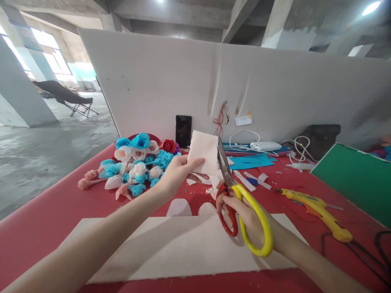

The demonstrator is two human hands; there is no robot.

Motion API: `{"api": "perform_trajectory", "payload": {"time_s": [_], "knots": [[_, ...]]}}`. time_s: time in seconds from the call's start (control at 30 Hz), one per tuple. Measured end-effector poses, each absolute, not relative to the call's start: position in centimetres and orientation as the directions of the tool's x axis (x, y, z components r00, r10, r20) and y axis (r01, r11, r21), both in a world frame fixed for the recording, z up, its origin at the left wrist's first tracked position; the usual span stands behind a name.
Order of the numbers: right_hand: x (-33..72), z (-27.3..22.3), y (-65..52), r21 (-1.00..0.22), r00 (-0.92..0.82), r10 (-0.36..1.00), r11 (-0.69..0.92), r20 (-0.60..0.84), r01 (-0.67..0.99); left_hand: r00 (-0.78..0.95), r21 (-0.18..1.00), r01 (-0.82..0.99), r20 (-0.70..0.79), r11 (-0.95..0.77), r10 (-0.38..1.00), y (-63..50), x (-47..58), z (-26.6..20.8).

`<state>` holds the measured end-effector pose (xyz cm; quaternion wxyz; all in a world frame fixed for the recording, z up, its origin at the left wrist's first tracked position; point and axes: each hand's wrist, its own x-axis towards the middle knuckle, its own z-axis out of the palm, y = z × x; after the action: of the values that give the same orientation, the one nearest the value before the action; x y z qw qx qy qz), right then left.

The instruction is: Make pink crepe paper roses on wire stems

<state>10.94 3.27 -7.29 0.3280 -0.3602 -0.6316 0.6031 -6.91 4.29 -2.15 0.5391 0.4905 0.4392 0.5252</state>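
My left hand (180, 169) pinches a pale, roughly square piece of paper (204, 148) at its lower left, holding it upright above the table. In my right hand (241, 207) is a pair of scissors (227, 175) with one red and one yellow handle. Its blades point up and meet the paper's right edge; whether they bite into it I cannot make out. Beneath both hands a long pale sheet of paper (183, 252) lies flat. Two rounded paper pieces, one of them a petal-shaped cutout (179, 207), rest at its far edge.
Blue, white, pink and red paper flowers (137, 162) are heaped at the left. Paper scraps (246, 181) and blue strips (252, 161) lie behind the scissors. A yellow glue gun (317, 209) and a green board (357, 183) are at right; a phone (183, 130) leans on the back panel.
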Motion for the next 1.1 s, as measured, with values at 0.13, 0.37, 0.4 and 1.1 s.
{"api": "perform_trajectory", "payload": {"time_s": [0.13, 0.37, 0.4, 1.1], "knots": [[11.0, -7.3, 3.2, -0.998, -0.581, 0.814, 0.043, 0.013, 0.039, 0.053, 0.989, -0.146, 0.041, -0.033, 0.998, 4.3, -6.9, -2.1], [11.4, -5.6, 2.3, -0.993, -0.605, 0.796, 0.064, -0.012, 0.103, 0.039, 0.988, -0.151, 0.048, -0.041, 0.998, 4.1, -6.6, -2.0], [11.4, -5.4, 2.2, -0.987, -0.605, 0.796, 0.084, -0.018, 0.140, 0.038, 0.988, -0.149, 0.048, -0.042, 0.998, 4.0, -6.6, -1.9], [10.8, -6.9, 2.8, -0.992, -0.496, 0.868, 0.068, 0.008, 0.104, 0.103, 0.989, -0.142, 0.057, -0.042, 0.993, 3.8, -6.3, -2.1]]}}
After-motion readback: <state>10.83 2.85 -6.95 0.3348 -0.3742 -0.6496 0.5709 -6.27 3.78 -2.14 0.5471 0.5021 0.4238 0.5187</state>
